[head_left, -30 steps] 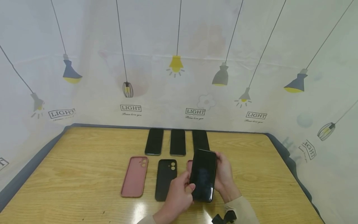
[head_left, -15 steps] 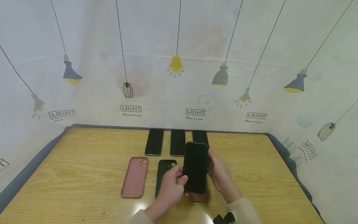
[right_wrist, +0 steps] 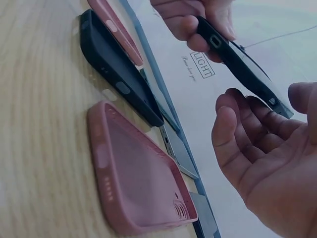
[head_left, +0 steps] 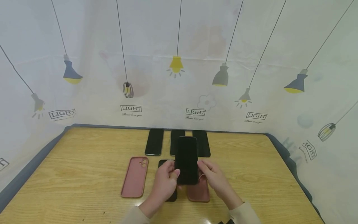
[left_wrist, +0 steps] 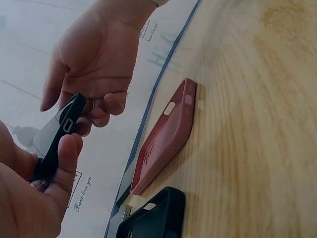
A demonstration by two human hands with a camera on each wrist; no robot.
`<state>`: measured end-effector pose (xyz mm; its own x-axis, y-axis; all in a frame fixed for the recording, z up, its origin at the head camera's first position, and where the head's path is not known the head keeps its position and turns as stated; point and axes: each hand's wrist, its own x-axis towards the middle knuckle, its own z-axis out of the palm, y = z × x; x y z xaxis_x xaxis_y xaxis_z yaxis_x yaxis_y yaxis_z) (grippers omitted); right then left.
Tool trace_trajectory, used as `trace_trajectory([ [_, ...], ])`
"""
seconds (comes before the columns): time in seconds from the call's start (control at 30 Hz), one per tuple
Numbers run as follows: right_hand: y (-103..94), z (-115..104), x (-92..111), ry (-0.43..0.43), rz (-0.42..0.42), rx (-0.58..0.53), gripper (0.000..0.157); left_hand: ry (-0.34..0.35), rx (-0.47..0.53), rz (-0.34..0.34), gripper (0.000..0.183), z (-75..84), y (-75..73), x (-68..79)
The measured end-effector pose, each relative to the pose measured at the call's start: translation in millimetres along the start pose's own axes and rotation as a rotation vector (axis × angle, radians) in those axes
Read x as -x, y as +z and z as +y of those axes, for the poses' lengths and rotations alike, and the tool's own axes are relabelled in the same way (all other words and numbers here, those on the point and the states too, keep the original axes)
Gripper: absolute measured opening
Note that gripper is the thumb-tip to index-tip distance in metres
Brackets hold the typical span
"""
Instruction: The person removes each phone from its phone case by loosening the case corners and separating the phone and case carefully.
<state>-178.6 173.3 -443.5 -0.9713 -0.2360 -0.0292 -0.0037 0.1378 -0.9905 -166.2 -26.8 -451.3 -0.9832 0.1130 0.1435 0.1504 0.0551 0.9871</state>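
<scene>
A black-screened phone (head_left: 187,160) is held above the table, tilted up. A black case with a slot-shaped opening (right_wrist: 215,40) surrounds its edge in the wrist views; part of the case rim looks bent away from the phone. My left hand (head_left: 163,183) grips the lower left side, thumb on the front edge. My right hand (head_left: 216,179) holds the right side, thumb at the edge and fingers curled behind it. Below lie a pink phone case (head_left: 199,191) and a black phone case (head_left: 172,196), partly hidden by hands and phone. Another pink phone case (head_left: 134,177) lies left.
Along the table's back edge lie three dark phones: the left one (head_left: 154,142), the middle one (head_left: 174,137), partly covered by the held phone, and the right one (head_left: 203,143). A lamp-print cloth (head_left: 156,90) rises behind and beside the wooden table (head_left: 84,174).
Both hands have carried the phone left and away from me, uncovering the right pink case. My right hand has shifted lower along the phone's right side.
</scene>
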Motion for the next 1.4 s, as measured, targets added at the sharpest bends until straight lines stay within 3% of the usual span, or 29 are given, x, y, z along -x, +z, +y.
trace_trajectory([
  [0.33, 13.4, 5.1, 7.2, -0.03, 0.005, -0.007, 0.033, -0.026, 0.021, 0.075, 0.013, 1.4, -2.1, -2.8],
  [0.7, 41.1, 4.2, 8.5, -0.123, 0.253, -0.023, 0.025, -0.01, 0.038, 0.132, 0.016, 3.3, 0.9, -3.5],
  [1.0, 45.2, 1.7, 9.9, -0.026, 0.287, -0.294, 0.027, -0.01, 0.041, 0.133, 0.017, 5.5, 3.0, -2.6],
  [1.4, 39.5, 7.9, 10.4, 0.051, 0.178, -0.55, 0.028, -0.006, 0.092, 0.144, 0.017, 4.7, 5.5, -2.2],
])
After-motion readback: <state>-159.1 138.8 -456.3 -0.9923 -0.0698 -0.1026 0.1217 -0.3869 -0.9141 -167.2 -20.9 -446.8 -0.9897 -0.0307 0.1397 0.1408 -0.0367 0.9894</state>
